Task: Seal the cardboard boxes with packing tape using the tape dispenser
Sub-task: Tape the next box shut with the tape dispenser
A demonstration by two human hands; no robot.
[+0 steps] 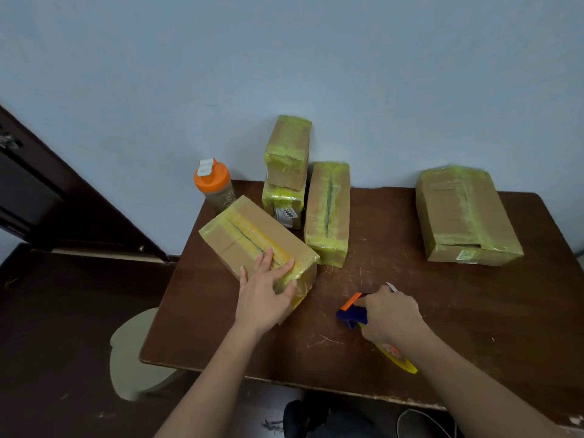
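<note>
The left hand lies flat, fingers straight, pressing the near end of the brown cardboard box with yellow tape along its top seam, which sits angled at the left part of the dark brown wooden table. The right hand clenches the blue-and-orange tape dispenser with its yellow tape roll, held just right of this box, low over the table. 4 other taped cardboard boxes stand behind: 2 stacked, 1 long, 1 wide at the far right. Risk: the pressed box lies near the table's left edge, so a hard pull of tape could probably slide it off; loose tape may fold onto itself. The orange-lidded bottle stands just behind the box and could tip. Open table surface lies centre and right-front for manoeuvring.
</note>
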